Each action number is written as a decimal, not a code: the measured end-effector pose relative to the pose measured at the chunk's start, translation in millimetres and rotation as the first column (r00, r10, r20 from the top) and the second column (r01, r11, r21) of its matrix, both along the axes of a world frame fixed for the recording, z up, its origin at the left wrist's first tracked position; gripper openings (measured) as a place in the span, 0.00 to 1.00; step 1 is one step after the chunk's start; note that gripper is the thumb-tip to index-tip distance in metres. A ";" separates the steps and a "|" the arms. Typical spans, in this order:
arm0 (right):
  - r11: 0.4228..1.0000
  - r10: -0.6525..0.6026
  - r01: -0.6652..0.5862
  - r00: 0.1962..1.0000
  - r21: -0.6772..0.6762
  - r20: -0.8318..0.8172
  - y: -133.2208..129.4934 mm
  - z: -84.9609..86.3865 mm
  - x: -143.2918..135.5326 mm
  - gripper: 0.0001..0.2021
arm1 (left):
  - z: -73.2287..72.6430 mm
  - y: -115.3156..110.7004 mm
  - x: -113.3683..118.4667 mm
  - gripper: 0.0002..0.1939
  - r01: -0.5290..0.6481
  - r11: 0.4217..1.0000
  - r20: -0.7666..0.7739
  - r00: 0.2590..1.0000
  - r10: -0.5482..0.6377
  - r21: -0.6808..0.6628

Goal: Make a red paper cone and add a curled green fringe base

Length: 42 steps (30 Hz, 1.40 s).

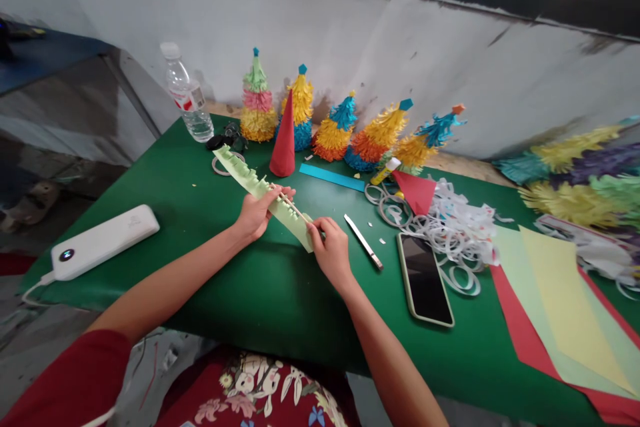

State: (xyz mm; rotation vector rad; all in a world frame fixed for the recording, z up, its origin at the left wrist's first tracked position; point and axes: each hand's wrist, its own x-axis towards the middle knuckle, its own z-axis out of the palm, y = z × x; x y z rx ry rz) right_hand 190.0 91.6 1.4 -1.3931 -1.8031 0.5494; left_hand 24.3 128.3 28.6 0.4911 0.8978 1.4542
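Note:
A pale green fringed paper strip (243, 177) slants across in front of me, its cut edge curled along the upper side. My left hand (256, 213) is closed on the middle of the strip, thumb on top. A thin light-coloured stick (295, 207) lies along the fringe, and my right hand (329, 247) pinches its near end by the strip's lower right end. Just beyond my hands a red paper cone (284, 147) stands upright. To the right lie a blue paper strip (332, 177) and a slim utility knife (363, 242).
Several fringed paper trees (301, 107) line the wall. A water bottle (187, 97) stands back left, a white power bank (105, 241) front left. Rightward lie a glue stick (385, 171), a phone (426, 280), white paper scraps (457, 227) and coloured sheets (580, 307).

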 end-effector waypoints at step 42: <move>0.984 -0.048 0.003 0.968 -0.178 -0.246 -1.4 7.6 6.6 0.12 | 3.5 2.3 -11.7 0.24 0.280 0.958 0.094 0.954 -0.285 0.060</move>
